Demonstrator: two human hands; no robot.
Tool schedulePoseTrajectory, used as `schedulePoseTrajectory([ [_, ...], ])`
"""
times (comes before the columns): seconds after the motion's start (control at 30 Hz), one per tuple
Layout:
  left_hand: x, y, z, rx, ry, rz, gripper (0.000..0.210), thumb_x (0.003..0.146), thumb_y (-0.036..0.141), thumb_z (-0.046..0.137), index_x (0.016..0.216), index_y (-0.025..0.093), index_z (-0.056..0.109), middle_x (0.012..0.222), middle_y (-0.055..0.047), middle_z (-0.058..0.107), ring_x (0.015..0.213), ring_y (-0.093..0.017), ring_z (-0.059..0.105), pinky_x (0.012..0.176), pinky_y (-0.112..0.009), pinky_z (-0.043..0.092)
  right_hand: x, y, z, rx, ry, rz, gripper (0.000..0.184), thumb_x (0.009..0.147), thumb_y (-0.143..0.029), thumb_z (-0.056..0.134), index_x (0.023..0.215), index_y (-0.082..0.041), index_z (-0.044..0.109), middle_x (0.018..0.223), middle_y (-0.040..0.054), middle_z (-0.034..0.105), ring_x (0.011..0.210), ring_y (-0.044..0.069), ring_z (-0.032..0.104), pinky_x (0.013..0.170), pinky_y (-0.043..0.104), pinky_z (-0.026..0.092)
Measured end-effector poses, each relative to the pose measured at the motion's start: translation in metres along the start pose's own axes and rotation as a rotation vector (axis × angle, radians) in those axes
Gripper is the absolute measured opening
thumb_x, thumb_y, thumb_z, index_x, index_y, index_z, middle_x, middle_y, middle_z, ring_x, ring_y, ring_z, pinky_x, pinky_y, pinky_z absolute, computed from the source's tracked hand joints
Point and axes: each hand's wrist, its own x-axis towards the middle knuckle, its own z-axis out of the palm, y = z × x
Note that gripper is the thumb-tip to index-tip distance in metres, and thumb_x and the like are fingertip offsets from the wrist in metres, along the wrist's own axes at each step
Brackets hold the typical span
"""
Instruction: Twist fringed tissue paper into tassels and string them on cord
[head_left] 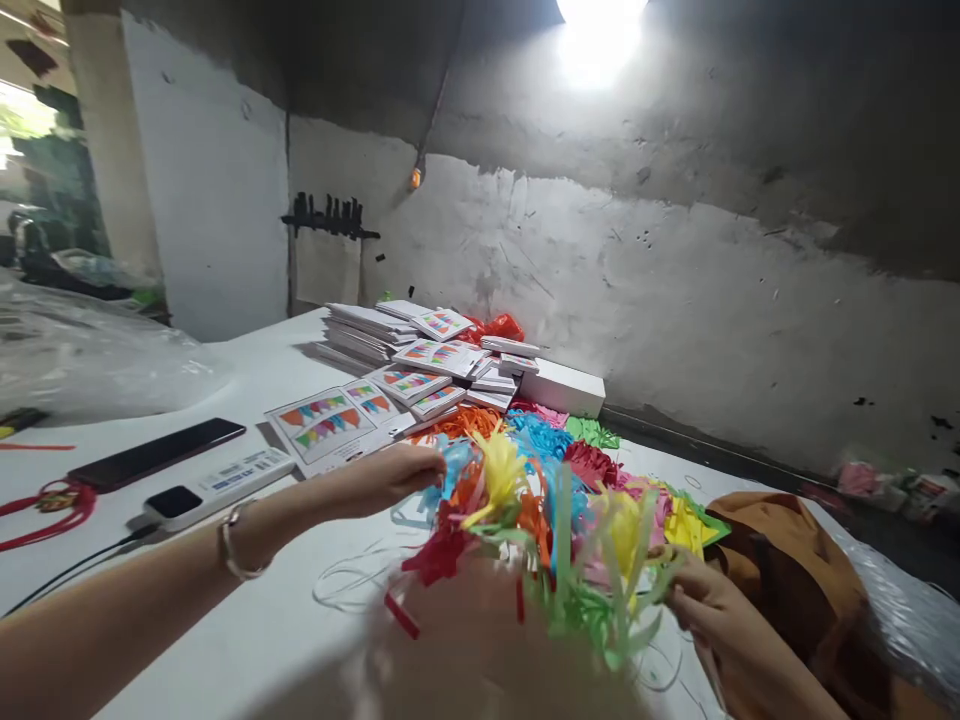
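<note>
A garland of paper tassels point(499, 475) in yellow, blue, orange, red and green hangs between my two hands above the table. My left hand point(412, 470), a bracelet on its wrist, is closed on the garland's left end by a light blue tassel. On the other side, my right hand point(694, 590) pinches the garland near a pale green tassel point(600, 610), which is blurred by motion. More tassels in dark red point(592, 465), blue, pink and orange lie in a heap behind it. Thin white string point(349, 585) lies loosely looped on the table below my left wrist.
Stacks of white printed cards point(360, 335) and a white box point(562, 385) stand at the back. A phone point(157, 453), a white power bank point(217, 485) with a cable, and clear plastic point(97, 350) lie left. A brown bag point(787, 560) sits right, against the wall side.
</note>
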Motion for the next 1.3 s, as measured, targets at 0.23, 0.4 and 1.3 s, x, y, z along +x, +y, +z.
schedulePoseTrajectory([
  [0.23, 0.0, 0.019, -0.017, 0.013, 0.102, -0.03, 0.04, 0.086, 0.057, 0.052, 0.078, 0.018, 0.06, 0.068, 0.001, 0.054, 0.065, -0.015, 0.047, 0.059, -0.024, 0.036, -0.005, -0.027, -0.008, 0.169, 0.191, 0.007, 0.044, 0.07, -0.063, 0.079, 0.072, -0.019, 0.072, 0.089, 0.0056, 0.061, 0.063, 0.012, 0.044, 0.052, 0.023, 0.036],
  [0.4, -0.015, 0.037, -0.026, -0.065, 0.105, -0.014, 0.043, 0.083, 0.06, 0.057, 0.079, 0.017, 0.062, 0.066, 0.002, 0.051, 0.061, -0.013, 0.043, 0.054, -0.022, 0.034, -0.026, -0.032, -0.021, 0.378, 0.195, 0.103, 0.04, 0.068, -0.055, 0.086, 0.08, -0.019, 0.071, 0.059, -0.0057, 0.038, 0.051, 0.006, 0.021, 0.045, 0.02, 0.017],
  [1.3, 0.013, 0.034, 0.023, -0.365, -0.385, -0.17, 0.048, 0.074, 0.065, 0.069, 0.079, 0.019, 0.057, 0.063, 0.005, 0.043, 0.053, -0.01, 0.035, 0.046, -0.021, 0.026, -0.023, 0.009, -0.026, 0.415, 0.145, 0.237, 0.046, 0.056, -0.057, 0.09, 0.069, -0.018, 0.068, 0.063, -0.0003, 0.055, 0.054, 0.01, 0.048, 0.05, 0.021, 0.043],
])
